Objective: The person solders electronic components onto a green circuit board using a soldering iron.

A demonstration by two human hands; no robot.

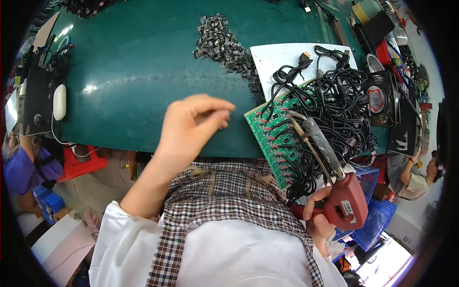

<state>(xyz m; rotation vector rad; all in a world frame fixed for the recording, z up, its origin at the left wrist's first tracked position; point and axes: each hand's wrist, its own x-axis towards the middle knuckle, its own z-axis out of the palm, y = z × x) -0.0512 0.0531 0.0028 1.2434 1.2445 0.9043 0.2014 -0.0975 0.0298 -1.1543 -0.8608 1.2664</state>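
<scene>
Red pistol-shaped soldering gun, right-hand grip.

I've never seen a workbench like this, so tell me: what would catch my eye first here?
Probably the red soldering gun in the right hand at the lower right, its tip over a green circuit board tangled with black cables. The left hand hovers mid-picture above the green table, fingers pinched together. A heap of small dark parts lies at the top centre.

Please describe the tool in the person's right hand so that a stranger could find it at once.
Start at the green circuit board under black cables on the green table. At its near corner the right hand grips a soldering gun: the only red, pistol-shaped tool, with a long tip over the board.
</scene>
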